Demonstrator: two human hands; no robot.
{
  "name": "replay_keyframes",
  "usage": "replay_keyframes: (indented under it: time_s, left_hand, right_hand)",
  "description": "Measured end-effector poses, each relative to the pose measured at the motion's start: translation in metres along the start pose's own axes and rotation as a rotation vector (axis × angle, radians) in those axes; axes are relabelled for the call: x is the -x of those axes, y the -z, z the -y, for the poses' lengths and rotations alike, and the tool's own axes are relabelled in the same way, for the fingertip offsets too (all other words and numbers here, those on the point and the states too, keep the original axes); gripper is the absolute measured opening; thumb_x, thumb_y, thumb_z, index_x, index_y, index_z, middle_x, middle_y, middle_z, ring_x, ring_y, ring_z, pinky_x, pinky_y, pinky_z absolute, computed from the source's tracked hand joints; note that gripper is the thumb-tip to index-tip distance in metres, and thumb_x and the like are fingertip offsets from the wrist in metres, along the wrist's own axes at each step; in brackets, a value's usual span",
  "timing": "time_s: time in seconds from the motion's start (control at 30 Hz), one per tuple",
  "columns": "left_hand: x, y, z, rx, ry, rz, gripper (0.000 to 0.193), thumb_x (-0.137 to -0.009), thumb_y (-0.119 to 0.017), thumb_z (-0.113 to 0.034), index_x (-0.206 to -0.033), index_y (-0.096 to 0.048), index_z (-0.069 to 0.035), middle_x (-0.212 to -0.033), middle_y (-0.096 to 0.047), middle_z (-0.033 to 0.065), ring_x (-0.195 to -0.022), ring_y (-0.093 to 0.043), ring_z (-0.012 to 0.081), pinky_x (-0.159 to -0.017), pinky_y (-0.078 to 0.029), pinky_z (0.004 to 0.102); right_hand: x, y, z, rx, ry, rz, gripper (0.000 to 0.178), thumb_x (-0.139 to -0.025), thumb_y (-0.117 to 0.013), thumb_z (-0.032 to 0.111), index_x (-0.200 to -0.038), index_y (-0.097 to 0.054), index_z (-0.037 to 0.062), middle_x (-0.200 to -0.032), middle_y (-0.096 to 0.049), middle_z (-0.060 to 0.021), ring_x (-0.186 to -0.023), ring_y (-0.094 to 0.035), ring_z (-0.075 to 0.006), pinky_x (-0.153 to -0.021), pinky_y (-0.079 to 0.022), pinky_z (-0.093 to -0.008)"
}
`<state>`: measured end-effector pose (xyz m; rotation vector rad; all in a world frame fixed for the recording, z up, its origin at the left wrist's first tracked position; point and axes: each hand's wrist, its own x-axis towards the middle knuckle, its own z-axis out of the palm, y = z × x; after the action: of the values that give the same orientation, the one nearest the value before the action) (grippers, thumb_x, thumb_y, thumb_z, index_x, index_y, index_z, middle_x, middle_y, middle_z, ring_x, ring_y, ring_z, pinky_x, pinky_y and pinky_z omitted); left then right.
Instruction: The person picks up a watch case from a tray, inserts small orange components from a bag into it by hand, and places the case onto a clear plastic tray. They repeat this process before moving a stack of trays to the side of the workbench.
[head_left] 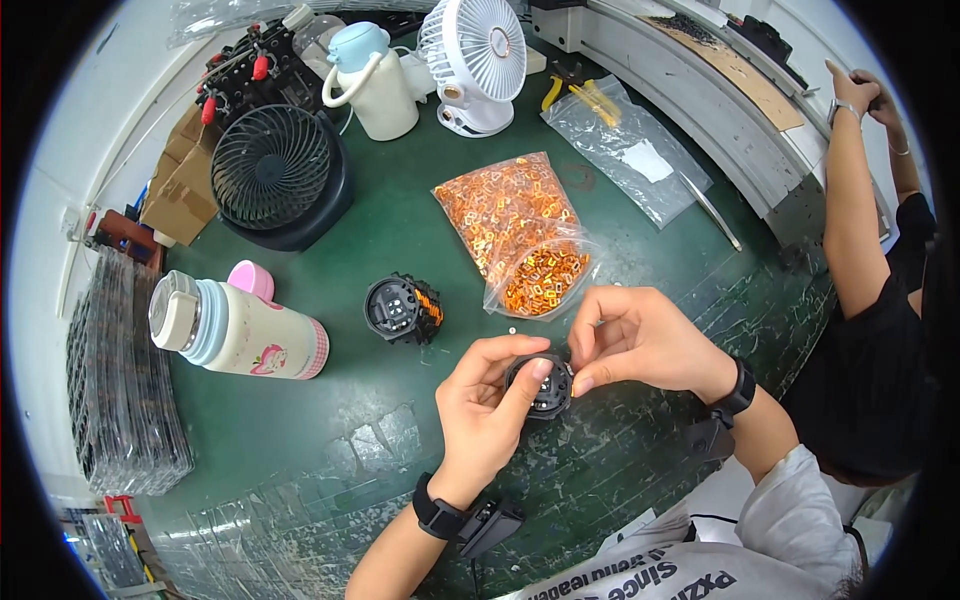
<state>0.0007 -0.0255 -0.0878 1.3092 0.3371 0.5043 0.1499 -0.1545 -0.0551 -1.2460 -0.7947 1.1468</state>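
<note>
My left hand [478,408] is closed around a small round black part [551,398], its thumb lying over the top face. Against the right edge of that part, my right hand [655,338] pinches with thumb and forefinger. Whatever lies between those fingertips is too small or hidden to make out. A similar black cylindrical part [400,310], with copper-orange pieces along its side, rests to the left. Beyond my hands lies a clear bag of small orange link-shaped pieces [508,205]. More such pieces [545,280] are heaped at its near end. One tiny white bit [512,330] sits nearby.
A cream bottle [262,332] lies at the left by a pink cup [251,279]. Farther back stand a black fan [278,175], a cream jug [378,100] and a white fan [475,60]. Tweezers [712,212] lie right. Another person's hands [862,92] are at far right.
</note>
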Motion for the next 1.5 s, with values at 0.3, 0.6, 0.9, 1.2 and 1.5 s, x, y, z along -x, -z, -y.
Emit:
replay_keyframes:
  time_s: [0.3, 0.6, 0.9, 1.2, 1.5]
  left_hand:
    - [-0.005, 0.0, -0.05, -0.186, -0.049, 0.072, 0.018, -0.086, -0.063, 0.003, -0.104, -0.061, 0.001, -0.099, -0.066, 0.0062, -0.09, -0.063, 0.0105, -0.077, -0.05, 0.0226]
    - [-0.047, 0.086, -0.08, -0.786, -0.172, -0.268, 0.017, -0.083, -0.069, -0.01, -0.097, -0.069, -0.002, -0.093, -0.067, 0.0017, -0.085, -0.056, 0.0098, -0.076, -0.047, 0.0253]
    - [-0.07, 0.088, -0.085, -1.005, -0.079, -0.095, 0.02, -0.08, -0.07, -0.016, -0.098, -0.07, -0.007, -0.099, -0.066, 0.0118, -0.089, -0.062, 0.022, -0.079, -0.049, 0.0337]
    - [-0.054, 0.06, -0.103, -1.343, -0.082, -0.117, 0.039, -0.086, -0.065, -0.031, -0.117, -0.061, -0.008, -0.111, -0.061, 0.018, -0.103, -0.06, 0.0317, -0.089, -0.047, 0.0392]
    - [-0.135, 0.03, -0.156, -1.842, -0.518, -0.202, 0.048, -0.078, -0.068, -0.024, -0.122, -0.055, -0.008, -0.125, -0.053, 0.0158, -0.121, -0.047, 0.032, -0.091, -0.045, 0.0443]
  right_hand:
    - [0.002, 0.003, 0.014, -0.055, 0.022, -0.005, 0.03, -0.073, -0.076, -0.004, -0.092, -0.053, 0.0029, -0.085, -0.062, -0.0062, -0.079, -0.066, -0.0151, -0.071, -0.054, -0.0266]
    - [-0.004, 0.013, 0.006, -0.018, 0.06, -0.114, 0.018, -0.084, -0.067, 0.006, -0.097, -0.055, 0.0036, -0.084, -0.061, -0.0041, -0.074, -0.064, -0.0135, -0.063, -0.051, -0.0241]
    - [0.008, 0.011, 0.011, -0.006, 0.098, -0.145, 0.015, -0.083, -0.065, 0.003, -0.095, -0.056, 0.0009, -0.084, -0.059, -0.0053, -0.069, -0.063, -0.0128, -0.059, -0.05, -0.0218]
    - [0.001, 0.01, 0.013, -0.003, 0.075, -0.149, 0.01, -0.086, -0.063, 0.004, -0.094, -0.056, 0.0015, -0.082, -0.062, -0.0049, -0.071, -0.063, -0.0121, -0.061, -0.05, -0.0226]
    - [0.004, 0.019, 0.005, 0.074, 0.096, -0.119, 0.012, -0.086, -0.067, 0.007, -0.093, -0.06, 0.0011, -0.083, -0.064, -0.003, -0.074, -0.062, -0.0089, -0.067, -0.05, -0.022]
